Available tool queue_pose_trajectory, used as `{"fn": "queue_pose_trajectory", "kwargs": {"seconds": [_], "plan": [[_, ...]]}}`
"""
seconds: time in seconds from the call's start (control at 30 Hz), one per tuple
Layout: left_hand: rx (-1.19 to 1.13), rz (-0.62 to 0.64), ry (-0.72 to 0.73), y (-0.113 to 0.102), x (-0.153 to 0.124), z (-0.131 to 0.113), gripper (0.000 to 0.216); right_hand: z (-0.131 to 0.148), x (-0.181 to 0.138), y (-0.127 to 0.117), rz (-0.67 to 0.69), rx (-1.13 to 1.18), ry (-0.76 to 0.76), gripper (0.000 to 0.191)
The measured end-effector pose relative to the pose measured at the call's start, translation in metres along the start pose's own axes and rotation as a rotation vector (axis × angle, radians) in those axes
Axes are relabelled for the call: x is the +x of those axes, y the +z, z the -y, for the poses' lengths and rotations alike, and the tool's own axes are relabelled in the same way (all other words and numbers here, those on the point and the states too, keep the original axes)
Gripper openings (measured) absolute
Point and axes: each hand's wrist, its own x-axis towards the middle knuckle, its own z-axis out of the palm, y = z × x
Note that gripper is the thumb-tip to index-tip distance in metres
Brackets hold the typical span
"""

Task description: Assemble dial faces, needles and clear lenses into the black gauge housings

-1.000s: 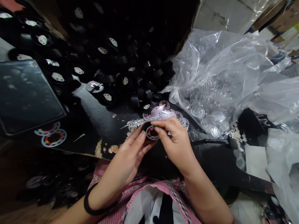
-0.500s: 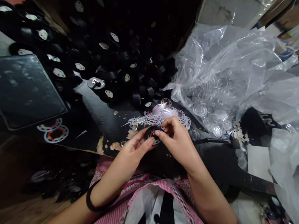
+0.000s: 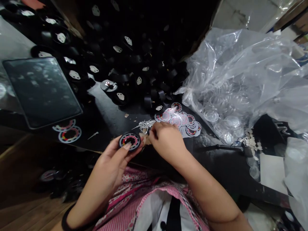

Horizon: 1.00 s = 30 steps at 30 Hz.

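Note:
My left hand (image 3: 113, 160) grips a round black gauge housing (image 3: 130, 141) with a printed red, yellow and white dial face up. My right hand (image 3: 166, 141) has its fingers curled down beside the housing, at a small heap of thin white pointer needles (image 3: 144, 123) on the black worktop; what its fingertips hold is hidden. Just beyond lies a loose pile of printed dial discs (image 3: 181, 120).
A large heap of black housings (image 3: 125, 64) fills the back. A clear plastic bag of transparent lenses (image 3: 223, 93) sits at the right. A dark tray (image 3: 40, 89) lies at the left, with two dial discs (image 3: 67, 131) near it. A white sheet (image 3: 273, 171) lies at the far right.
My left hand has carried the housing left and away from my right hand. My right hand has let go of it and moved toward the needle heap. The view has shifted.

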Motion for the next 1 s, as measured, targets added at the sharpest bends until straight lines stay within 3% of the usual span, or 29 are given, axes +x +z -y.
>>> {"fn": "queue_pose_trajectory", "kwargs": {"seconds": [0.13, 0.33, 0.67, 0.87, 1.0], "plan": [[-0.129, 0.034, -0.017, 0.007, 0.005, -0.01, 0.011, 0.015, 0.01, 0.016, -0.006, -0.152, 0.031, 0.024], [-0.195, 0.078, -0.006, 0.018, 0.013, -0.014, 0.013, 0.012, 0.012, 0.015, 0.017, -0.109, 0.045, 0.02], [-0.198, 0.139, 0.019, 0.027, 0.008, -0.011, 0.014, 0.0, -0.011, 0.002, -0.079, 0.174, 0.004, 0.01], [-0.115, 0.098, 0.033, 0.036, 0.006, -0.013, 0.014, -0.009, -0.027, -0.01, -0.187, 0.609, -0.05, 0.013], [0.008, 0.141, 0.001, 0.044, 0.006, -0.001, 0.019, -0.009, -0.033, -0.015, -0.172, 0.548, -0.057, 0.009]]}}
